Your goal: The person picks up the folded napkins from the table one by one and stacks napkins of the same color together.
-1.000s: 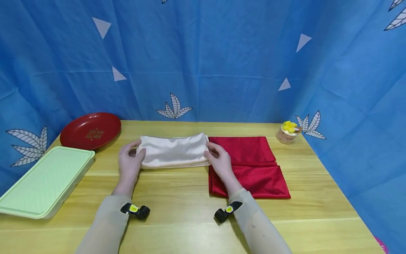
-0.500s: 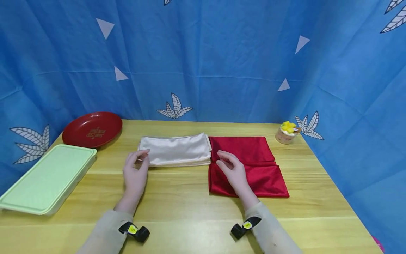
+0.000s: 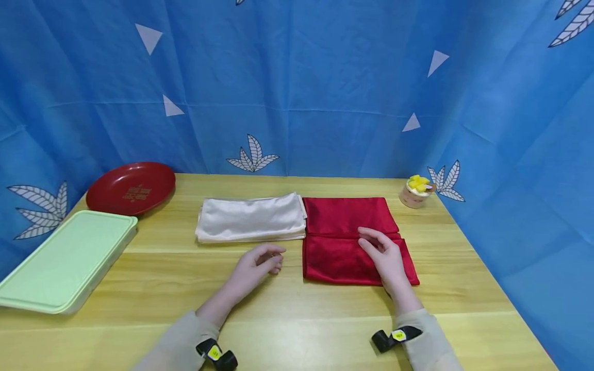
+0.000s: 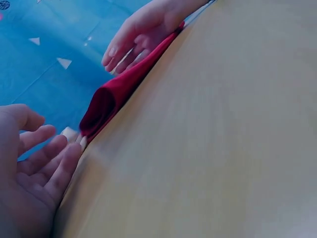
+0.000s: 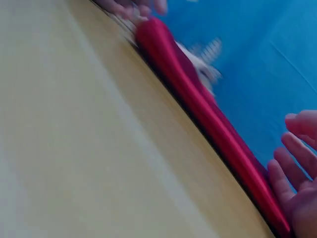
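Observation:
A folded white satin cloth [image 3: 252, 219] lies on the wooden table, its right edge against a folded red satin cloth [image 3: 343, 257]. The red one is folded in two halves that meet along a crosswise seam. My left hand [image 3: 257, 265] hovers in front of the white cloth with loosely bent fingers and nothing in them. Over the right part of the red cloth is my right hand [image 3: 382, 252], its fingers relaxed and holding nothing. The right wrist view shows the red cloth's rounded front fold [image 5: 198, 109] beside the right fingers [image 5: 290, 168].
On the left stands a pale green lidded box [image 3: 69, 257], with a red plate [image 3: 132, 188] behind it. A small cup topped with yellow pieces [image 3: 417, 190] is at the back right. A blue patterned curtain [image 3: 287, 93] borders the wooden table [image 3: 297, 319].
Both hands have let go of the white cloth. The left hand has moved right and toward the body; the right hand has moved right, over the red cloth. The cloths stay in place.

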Tool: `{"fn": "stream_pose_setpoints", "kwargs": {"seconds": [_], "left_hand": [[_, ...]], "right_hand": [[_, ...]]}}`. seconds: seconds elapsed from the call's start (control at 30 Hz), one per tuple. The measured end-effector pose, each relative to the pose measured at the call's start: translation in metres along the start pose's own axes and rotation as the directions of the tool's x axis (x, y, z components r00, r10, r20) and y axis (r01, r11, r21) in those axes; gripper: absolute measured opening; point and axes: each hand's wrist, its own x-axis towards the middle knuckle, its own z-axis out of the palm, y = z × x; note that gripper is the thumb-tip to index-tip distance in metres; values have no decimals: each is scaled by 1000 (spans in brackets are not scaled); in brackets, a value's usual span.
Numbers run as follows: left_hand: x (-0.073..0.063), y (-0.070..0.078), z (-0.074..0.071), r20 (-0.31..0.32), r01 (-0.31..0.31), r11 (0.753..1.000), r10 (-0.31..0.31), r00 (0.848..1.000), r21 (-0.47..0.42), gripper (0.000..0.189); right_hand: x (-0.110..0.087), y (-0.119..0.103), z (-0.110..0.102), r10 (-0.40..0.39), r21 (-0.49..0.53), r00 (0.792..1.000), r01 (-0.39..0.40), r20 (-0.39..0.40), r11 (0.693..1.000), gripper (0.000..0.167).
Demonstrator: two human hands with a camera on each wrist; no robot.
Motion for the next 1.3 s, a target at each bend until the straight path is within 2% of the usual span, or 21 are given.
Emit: {"fn": "stream_pose_setpoints", "kwargs": {"seconds": [0.03,0.1,0.23,0.3,0.43,0.5,0.67,0.73,0.93,1.03,1.07,1.13,1.23,1.3], "left_hand": [[1,0,3,21,-5,1000,4,1000,11,28],[4,-1,8,57,-30,995,25,998,90,28],[10,-2,16,90,-65,962,42,995,265,29],[13,-2,19,101,-75,945,45,994,318,30],[18,-2,23,119,-66,944,28,992,323,32],[20,-2,25,133,-62,946,20,991,317,34],[25,0,28,170,-20,956,-31,985,292,40],[27,1,29,192,-6,961,-49,980,276,41],[36,3,34,282,40,980,-96,955,197,39],[40,4,39,307,57,977,-119,944,205,35],[42,4,41,307,57,973,-126,943,223,34],[45,4,46,296,21,954,-114,948,300,31],[47,4,54,267,-53,907,-67,961,418,28],[49,3,59,242,-89,878,-30,970,469,26]], "right_hand": [[1,1,-7,11,-26,1000,-11,-5,1000,36],[4,4,-22,22,-63,1000,-23,-14,998,37],[6,7,-49,21,-126,999,-24,-28,992,38],[6,7,-61,16,-165,999,-22,-37,986,37],[5,7,-82,33,-249,998,-44,-49,968,40],[3,8,-93,73,-248,997,-80,-36,965,44],[0,11,-114,167,-270,981,-135,98,953,54],[-1,11,-119,183,-312,971,-128,152,941,56],[-3,7,-122,216,-430,950,-102,226,897,57],[-3,6,-120,225,-458,934,-76,279,885,53],[-2,6,-119,225,-458,928,-68,298,886,52],[-2,6,-117,218,-457,916,-43,338,888,50],[-2,7,-115,210,-446,909,-30,360,894,48],[-2,8,-115,210,-435,913,-40,351,900,46]]}}
